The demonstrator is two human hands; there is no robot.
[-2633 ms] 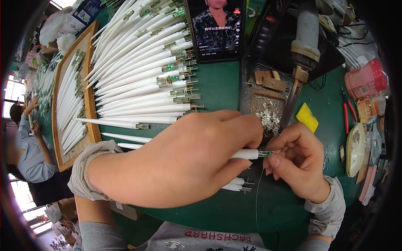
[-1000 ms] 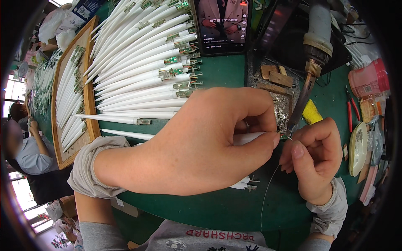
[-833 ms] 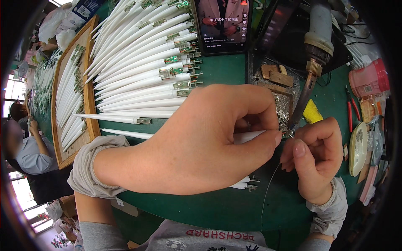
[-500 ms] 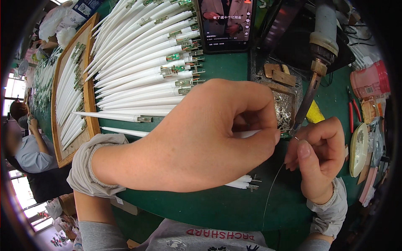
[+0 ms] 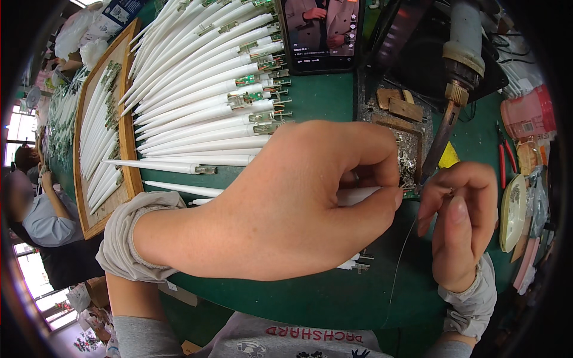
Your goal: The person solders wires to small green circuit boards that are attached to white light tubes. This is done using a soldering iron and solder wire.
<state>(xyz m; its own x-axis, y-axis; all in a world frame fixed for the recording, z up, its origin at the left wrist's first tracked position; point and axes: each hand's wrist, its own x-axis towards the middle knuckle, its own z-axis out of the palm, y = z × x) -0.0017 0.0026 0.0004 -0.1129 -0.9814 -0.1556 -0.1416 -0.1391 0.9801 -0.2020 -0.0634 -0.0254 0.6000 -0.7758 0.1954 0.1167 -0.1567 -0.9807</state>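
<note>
My left hand (image 5: 298, 209) is closed in a pinch around a white tapered stick (image 5: 359, 194), most of which it hides. A small green board end (image 5: 409, 194) pokes out past my fingertips, close beside the tip of a soldering iron (image 5: 441, 136) that slants down from above. Whether the two touch, I cannot tell. My right hand (image 5: 462, 224) pinches a thin solder wire (image 5: 401, 265) just right of the iron's tip, and the wire trails down towards my lap. More white sticks (image 5: 358, 262) lie partly hidden below my left hand.
White sticks with circuit-board ends (image 5: 206, 110) lie in rows behind my left hand. Beyond them is a wooden-framed tray (image 5: 133, 197). A phone (image 5: 322, 67), solder-spattered tin (image 5: 422, 146), yellow sponge (image 5: 449, 157), red-handled pliers (image 5: 502, 160) and pale dish (image 5: 513, 215) stand around. A person (image 5: 51, 209) sits far left.
My right hand has drawn a little to the right, away from the iron's tip, and the solder wire has swung right with it. My left hand has shifted only slightly.
</note>
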